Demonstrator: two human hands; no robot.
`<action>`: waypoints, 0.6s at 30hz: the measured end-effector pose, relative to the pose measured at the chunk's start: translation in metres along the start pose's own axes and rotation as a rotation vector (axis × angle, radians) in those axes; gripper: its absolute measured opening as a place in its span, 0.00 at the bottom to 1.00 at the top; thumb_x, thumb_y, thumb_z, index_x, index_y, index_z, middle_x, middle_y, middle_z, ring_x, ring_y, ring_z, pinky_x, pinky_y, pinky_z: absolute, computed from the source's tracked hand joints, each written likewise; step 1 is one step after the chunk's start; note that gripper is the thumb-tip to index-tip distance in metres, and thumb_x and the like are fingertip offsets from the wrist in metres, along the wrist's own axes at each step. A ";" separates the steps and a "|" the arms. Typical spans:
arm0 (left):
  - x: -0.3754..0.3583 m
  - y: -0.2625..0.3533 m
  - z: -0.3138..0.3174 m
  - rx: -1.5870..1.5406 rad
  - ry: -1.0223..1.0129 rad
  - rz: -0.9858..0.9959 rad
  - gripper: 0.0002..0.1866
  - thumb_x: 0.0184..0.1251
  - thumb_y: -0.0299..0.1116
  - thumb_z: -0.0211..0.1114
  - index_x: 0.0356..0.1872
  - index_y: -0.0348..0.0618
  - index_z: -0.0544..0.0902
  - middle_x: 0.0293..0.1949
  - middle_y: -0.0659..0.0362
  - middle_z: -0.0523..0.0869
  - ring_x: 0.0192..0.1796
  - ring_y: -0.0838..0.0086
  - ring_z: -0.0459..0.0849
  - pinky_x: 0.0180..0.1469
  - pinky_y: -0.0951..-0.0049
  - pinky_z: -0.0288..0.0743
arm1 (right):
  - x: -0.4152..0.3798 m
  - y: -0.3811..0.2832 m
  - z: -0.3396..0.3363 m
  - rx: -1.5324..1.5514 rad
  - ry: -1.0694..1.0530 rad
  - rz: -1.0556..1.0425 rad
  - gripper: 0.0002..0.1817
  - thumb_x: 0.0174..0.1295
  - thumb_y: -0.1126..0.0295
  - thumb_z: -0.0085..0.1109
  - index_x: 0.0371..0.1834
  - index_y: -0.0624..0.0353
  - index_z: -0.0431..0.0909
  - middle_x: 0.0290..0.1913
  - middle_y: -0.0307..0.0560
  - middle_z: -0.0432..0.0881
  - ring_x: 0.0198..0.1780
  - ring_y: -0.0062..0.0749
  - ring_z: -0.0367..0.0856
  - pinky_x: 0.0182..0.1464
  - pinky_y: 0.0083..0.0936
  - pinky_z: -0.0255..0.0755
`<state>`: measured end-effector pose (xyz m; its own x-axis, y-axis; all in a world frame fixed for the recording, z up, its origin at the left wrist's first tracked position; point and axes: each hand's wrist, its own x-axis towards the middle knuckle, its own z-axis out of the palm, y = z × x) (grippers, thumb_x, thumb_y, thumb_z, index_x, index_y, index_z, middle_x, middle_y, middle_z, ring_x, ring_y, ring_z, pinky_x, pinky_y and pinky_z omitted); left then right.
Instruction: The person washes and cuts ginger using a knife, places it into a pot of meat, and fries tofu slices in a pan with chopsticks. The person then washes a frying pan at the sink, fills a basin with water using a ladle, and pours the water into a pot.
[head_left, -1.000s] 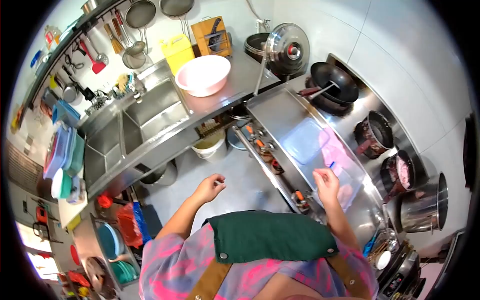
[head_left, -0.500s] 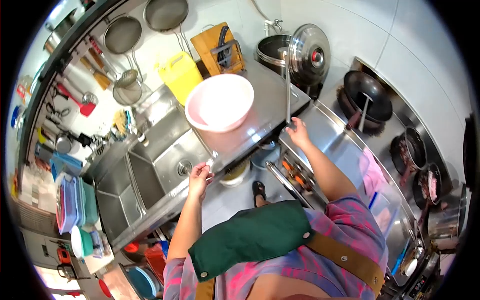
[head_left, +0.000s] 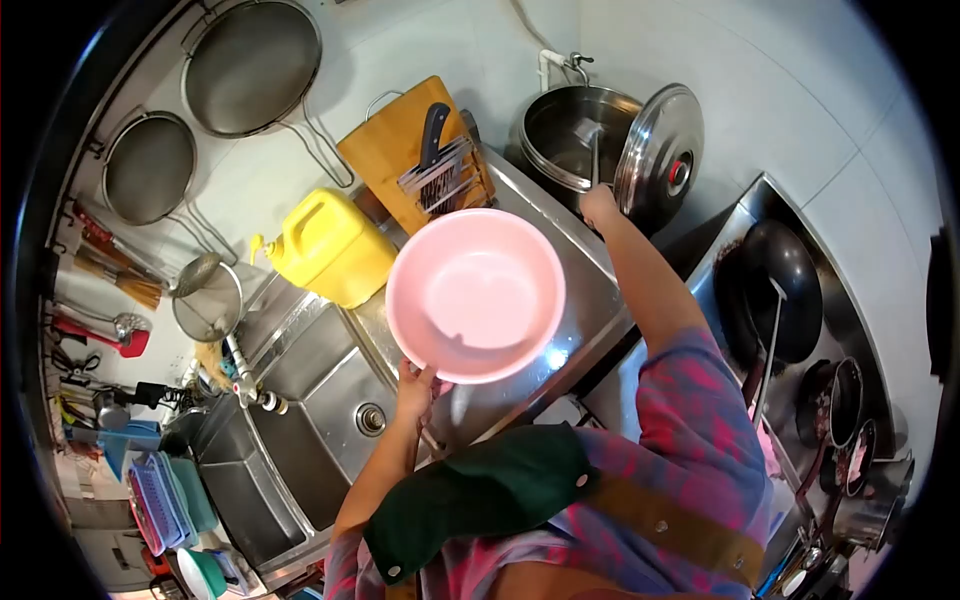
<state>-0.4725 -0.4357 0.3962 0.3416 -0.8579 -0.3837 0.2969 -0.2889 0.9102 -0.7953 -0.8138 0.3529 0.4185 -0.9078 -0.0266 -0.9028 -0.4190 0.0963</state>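
Observation:
My left hand (head_left: 416, 392) grips the near rim of a pink basin (head_left: 480, 300), thumb on the edge. The basin rests on the steel counter beside the sink, with nothing visible inside. My right hand (head_left: 600, 206) is closed around the handle of a long-handled metal ladle (head_left: 594, 150) at the near rim of a large steel pot (head_left: 545, 150). The ladle's head reaches over the dark inside of the pot; its exact shape is hard to make out. A shiny pot lid (head_left: 658, 150) with a red-centred knob leans at the pot's right side.
A yellow jug (head_left: 335, 250) and a wooden cutting board (head_left: 400, 150) with a knife rack (head_left: 440, 180) stand behind the basin. A double sink (head_left: 310, 400) lies to the left. Dark woks (head_left: 790, 310) sit at the right; a tap (head_left: 577, 64) is above the pot.
My right hand has moved forward to the pot, and the ladle's head has lowered toward its inside. My left hand has taken hold of the basin rim. The view has shifted closer to the counter.

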 end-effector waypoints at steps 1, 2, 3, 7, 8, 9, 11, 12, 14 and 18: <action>0.000 0.000 0.005 -0.005 -0.032 -0.019 0.22 0.64 0.28 0.56 0.56 0.48 0.59 0.42 0.55 0.78 0.36 0.71 0.81 0.35 0.75 0.80 | 0.057 0.018 0.045 0.158 -0.037 0.079 0.08 0.45 0.71 0.55 0.14 0.60 0.78 0.21 0.51 0.81 0.24 0.40 0.80 0.21 0.33 0.69; -0.001 0.001 0.010 -0.009 -0.065 -0.038 0.22 0.64 0.28 0.56 0.56 0.48 0.59 0.42 0.54 0.77 0.38 0.70 0.81 0.37 0.74 0.80 | 0.060 0.018 0.036 0.587 -0.070 0.260 0.07 0.48 0.71 0.54 0.16 0.60 0.76 0.20 0.48 0.78 0.23 0.38 0.77 0.20 0.31 0.69; -0.001 0.000 0.012 -0.014 -0.098 -0.056 0.22 0.64 0.27 0.56 0.56 0.48 0.59 0.43 0.54 0.77 0.40 0.70 0.81 0.38 0.74 0.80 | 0.061 0.017 0.025 1.006 -0.025 0.463 0.06 0.50 0.72 0.53 0.18 0.60 0.73 0.19 0.46 0.76 0.21 0.36 0.75 0.19 0.28 0.68; -0.009 0.007 0.023 -0.026 -0.239 -0.163 0.27 0.62 0.29 0.59 0.61 0.52 0.59 0.45 0.57 0.75 0.43 0.73 0.78 0.44 0.73 0.76 | 0.044 0.011 -0.031 2.504 -0.036 0.995 0.06 0.58 0.72 0.47 0.26 0.58 0.64 0.15 0.38 0.65 0.16 0.27 0.68 0.16 0.19 0.66; -0.006 0.004 0.025 0.041 -0.228 -0.181 0.26 0.63 0.30 0.59 0.61 0.52 0.61 0.47 0.60 0.75 0.45 0.73 0.77 0.45 0.73 0.74 | 0.036 0.023 -0.029 2.733 -0.067 0.932 0.06 0.60 0.72 0.46 0.27 0.57 0.62 0.15 0.37 0.63 0.15 0.25 0.66 0.16 0.17 0.66; -0.001 -0.005 0.026 0.082 -0.237 -0.124 0.25 0.63 0.31 0.59 0.60 0.51 0.62 0.46 0.60 0.75 0.44 0.74 0.78 0.44 0.73 0.74 | 0.028 0.034 -0.023 2.961 -0.099 0.851 0.06 0.62 0.71 0.44 0.28 0.57 0.60 0.16 0.35 0.61 0.15 0.22 0.64 0.15 0.15 0.66; 0.005 -0.022 0.018 0.162 -0.254 -0.010 0.24 0.62 0.32 0.59 0.59 0.50 0.63 0.44 0.61 0.76 0.43 0.74 0.78 0.44 0.73 0.73 | 0.009 0.044 -0.009 3.263 -0.171 0.569 0.11 0.65 0.67 0.40 0.25 0.58 0.60 0.16 0.36 0.62 0.15 0.20 0.65 0.17 0.13 0.68; 0.005 -0.025 0.011 0.196 -0.226 0.016 0.24 0.62 0.32 0.59 0.58 0.49 0.64 0.44 0.61 0.76 0.43 0.74 0.78 0.43 0.73 0.73 | -0.002 0.044 -0.006 3.378 -0.230 0.447 0.12 0.65 0.67 0.39 0.24 0.59 0.60 0.17 0.36 0.62 0.15 0.20 0.65 0.18 0.13 0.69; -0.001 -0.017 -0.019 0.263 -0.170 0.068 0.22 0.62 0.32 0.59 0.58 0.49 0.65 0.45 0.62 0.76 0.43 0.73 0.79 0.42 0.74 0.73 | -0.031 0.029 -0.016 3.568 -0.344 0.255 0.09 0.62 0.70 0.42 0.28 0.64 0.61 0.21 0.39 0.64 0.16 0.22 0.66 0.18 0.14 0.71; -0.046 0.079 -0.149 0.342 -0.073 0.187 0.20 0.62 0.29 0.59 0.55 0.45 0.67 0.44 0.61 0.76 0.39 0.74 0.79 0.40 0.76 0.73 | -0.083 -0.079 -0.104 3.551 -0.447 0.077 0.15 0.62 0.70 0.44 0.45 0.73 0.59 0.23 0.40 0.66 0.16 0.21 0.67 0.19 0.14 0.71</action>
<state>-0.3321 -0.3557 0.4626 0.2939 -0.9334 -0.2057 -0.0832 -0.2394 0.9674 -0.7482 -0.7033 0.4506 0.6285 -0.7770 -0.0371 0.7377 0.5802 0.3453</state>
